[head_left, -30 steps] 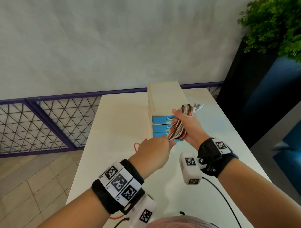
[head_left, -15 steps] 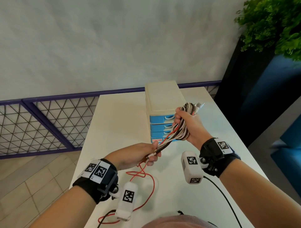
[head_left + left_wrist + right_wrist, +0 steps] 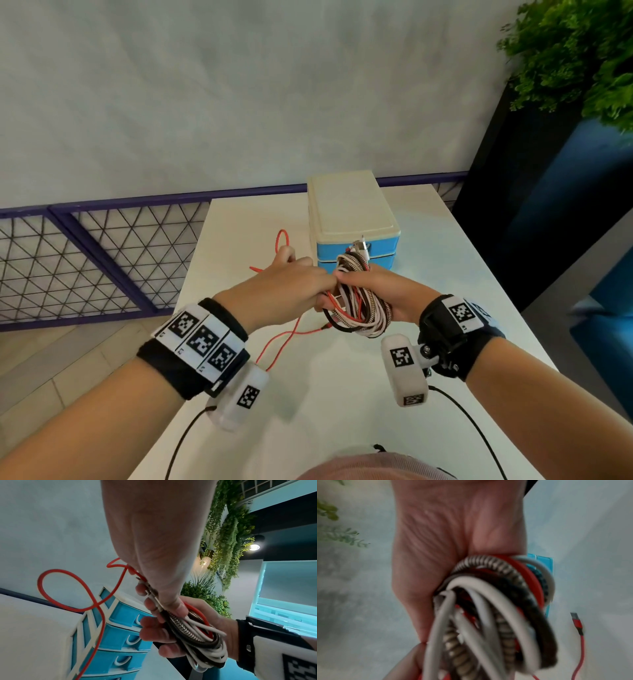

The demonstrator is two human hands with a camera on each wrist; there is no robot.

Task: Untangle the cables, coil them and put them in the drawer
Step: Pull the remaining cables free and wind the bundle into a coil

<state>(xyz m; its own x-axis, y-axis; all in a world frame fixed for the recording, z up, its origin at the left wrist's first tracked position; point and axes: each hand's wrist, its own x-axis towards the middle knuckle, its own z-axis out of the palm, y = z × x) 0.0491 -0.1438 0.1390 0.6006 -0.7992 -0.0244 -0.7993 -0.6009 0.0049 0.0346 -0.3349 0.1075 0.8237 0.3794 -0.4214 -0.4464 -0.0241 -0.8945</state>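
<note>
My right hand has a closed grip on the cable bundle; my left hand pinches its red cable before the drawer unit.

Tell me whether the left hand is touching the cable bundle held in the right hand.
Touching. The left wrist view shows the left hand with its fingertips pinching strands of the cable bundle that the right hand grips.

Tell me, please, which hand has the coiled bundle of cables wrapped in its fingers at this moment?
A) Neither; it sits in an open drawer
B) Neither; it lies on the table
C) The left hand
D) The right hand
D: the right hand curls its fingers round the cable bundle above the table, while the left hand holds the red cable beside it.
</note>
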